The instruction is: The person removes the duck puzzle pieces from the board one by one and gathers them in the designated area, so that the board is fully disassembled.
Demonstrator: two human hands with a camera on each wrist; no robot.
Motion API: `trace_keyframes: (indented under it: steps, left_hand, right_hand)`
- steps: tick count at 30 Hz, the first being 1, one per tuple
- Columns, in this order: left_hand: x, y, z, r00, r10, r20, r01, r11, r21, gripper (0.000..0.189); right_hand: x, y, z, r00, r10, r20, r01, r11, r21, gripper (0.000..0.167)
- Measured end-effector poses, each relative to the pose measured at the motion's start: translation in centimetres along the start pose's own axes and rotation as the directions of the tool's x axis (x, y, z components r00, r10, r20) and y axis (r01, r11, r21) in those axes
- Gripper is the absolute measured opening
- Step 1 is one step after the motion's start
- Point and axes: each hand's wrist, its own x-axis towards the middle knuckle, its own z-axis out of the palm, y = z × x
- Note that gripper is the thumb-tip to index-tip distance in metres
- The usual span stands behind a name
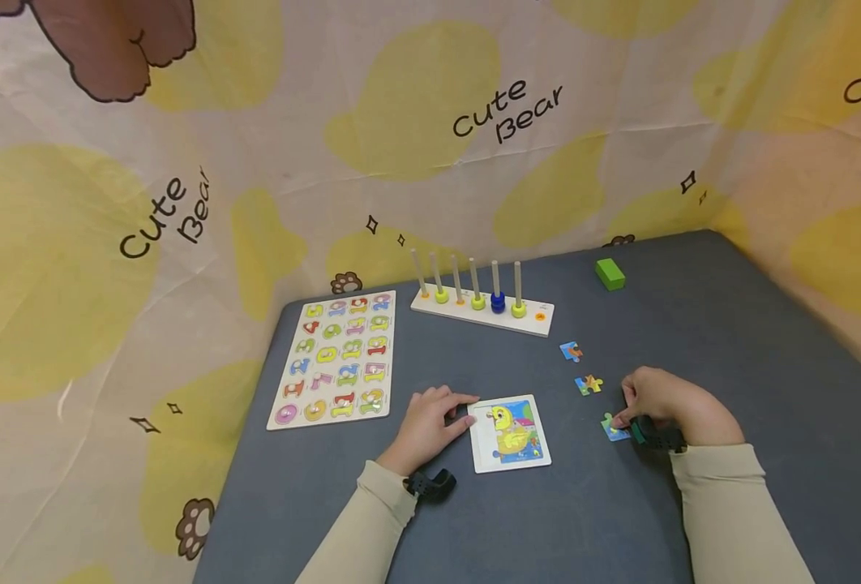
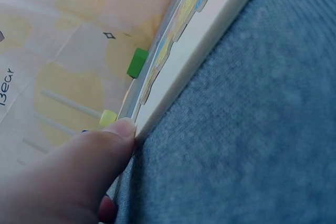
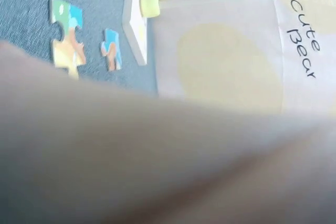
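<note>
A white puzzle tray (image 1: 483, 450) lies on the table, with a yellow duck picture partly assembled in it and a bare strip along its left side. My left hand (image 1: 430, 426) rests at the tray's upper left, index fingertip at the corner and thumb against the edge. In the left wrist view the thumb (image 2: 89, 161) touches the tray's rim (image 2: 184, 77). To the right, my right hand (image 1: 667, 401) pinches a blue and green puzzle piece (image 1: 613, 430) at the table surface. Its fingertips are hidden in the right wrist view.
Two loose puzzle pieces, one yellow and green (image 1: 588, 384) and one blue and orange (image 1: 571, 351), lie beyond the right hand. A number board (image 1: 328, 361) lies at left. Behind stand a peg counter (image 1: 481, 315) with beads and a green block (image 1: 610, 274).
</note>
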Motion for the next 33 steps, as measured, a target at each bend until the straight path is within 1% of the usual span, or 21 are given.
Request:
trace_keyframes:
  steps: [3,5,7,8,10,11,13,14,16,19,20,22,24,26,27,29,33]
  left_hand:
    - [0.0,-0.1,0.1,1.000,0.000,-0.003,0.000,1.000,0.003,0.036]
    - [0.0,0.0,0.0,1.000,0.002,0.000,-0.002,1.000,0.004,0.037]
    - [0.0,0.1,0.0,1.000,0.002,0.004,-0.002,1.000,0.003,0.036]
    - [0.0,0.1,0.0,1.000,0.001,0.006,-0.001,1.000,0.001,0.036]
    - [0.0,0.2,-0.1,1.000,-0.001,0.008,0.001,1.000,0.000,0.036]
    - [0.0,0.3,-0.1,1.000,-0.003,0.008,0.003,1.000,-0.001,0.036]
    - [0.0,0.3,-0.2,1.000,-0.007,0.007,0.007,1.000,0.000,0.036]
    - [0.0,0.3,-0.2,1.000,-0.006,0.005,0.006,1.000,0.001,0.035]
    - [0.0,0.2,-0.2,1.000,0.000,0.000,0.000,1.000,0.005,0.035]
    - [0.1,0.2,-0.2,1.000,0.011,-0.004,-0.011,1.000,0.012,0.034]
    - [0.2,0.1,-0.1,1.000,0.017,-0.006,-0.017,1.000,0.014,0.034]
    - [0.2,0.1,-0.1,1.000,0.019,0.000,-0.019,1.000,0.020,0.035]
    - [0.3,0.1,0.0,1.000,0.020,0.007,-0.020,1.000,0.023,0.035]
    - [0.3,0.1,0.0,1.000,0.017,0.015,-0.017,0.999,0.028,0.035]
    - [0.3,0.1,0.0,1.000,0.012,0.019,-0.012,0.999,0.030,0.035]
    - [0.2,0.1,0.0,1.000,0.007,0.020,-0.007,0.999,0.033,0.035]
    - [0.2,0.0,0.0,1.000,0.000,0.014,-0.001,0.999,0.035,0.035]
  right_hand:
    - [0.1,-0.4,0.1,0.998,-0.044,-0.046,0.045,0.999,0.022,0.047]
    - [0.1,-1.1,0.3,0.987,-0.099,-0.124,0.103,0.995,0.020,0.047]
    - [0.4,-2.3,0.9,0.964,-0.151,-0.219,0.163,0.986,0.035,0.044]
    - [0.6,-3.0,1.3,0.948,-0.185,-0.259,0.200,0.979,0.034,0.040]
    - [1.4,-4.5,2.4,0.916,-0.255,-0.311,0.278,0.960,0.031,0.028]
    - [1.8,-5.3,3.1,0.904,-0.288,-0.317,0.312,0.950,0.027,0.020]
    - [2.5,-6.8,4.4,0.887,-0.356,-0.293,0.373,0.928,0.005,0.007]
    - [2.8,-7.4,5.1,0.878,-0.394,-0.274,0.403,0.915,-0.024,0.011]
    - [3.3,-8.4,6.5,0.850,-0.470,-0.236,0.460,0.882,-0.100,0.025]
    - [3.7,-9.4,8.1,0.816,-0.552,-0.172,0.522,0.831,-0.193,0.042]
    - [3.8,-9.6,8.6,0.808,-0.570,-0.147,0.536,0.816,-0.218,0.047]
    - [3.9,-9.8,9.3,0.802,-0.589,-0.101,0.552,0.795,-0.253,0.054]
    - [3.9,-9.9,9.8,0.807,-0.587,-0.062,0.550,0.787,-0.281,0.057]
    - [4.0,-9.9,10.0,0.819,-0.573,-0.036,0.538,0.788,-0.301,0.056]
    - [3.9,-9.9,10.1,0.824,-0.565,-0.027,0.531,0.789,-0.310,0.055]
    - [4.0,-9.9,10.2,0.828,-0.560,-0.017,0.524,0.785,-0.331,0.052]
    - [4.0,-10.2,10.0,0.820,-0.572,-0.017,0.525,0.763,-0.378,0.047]
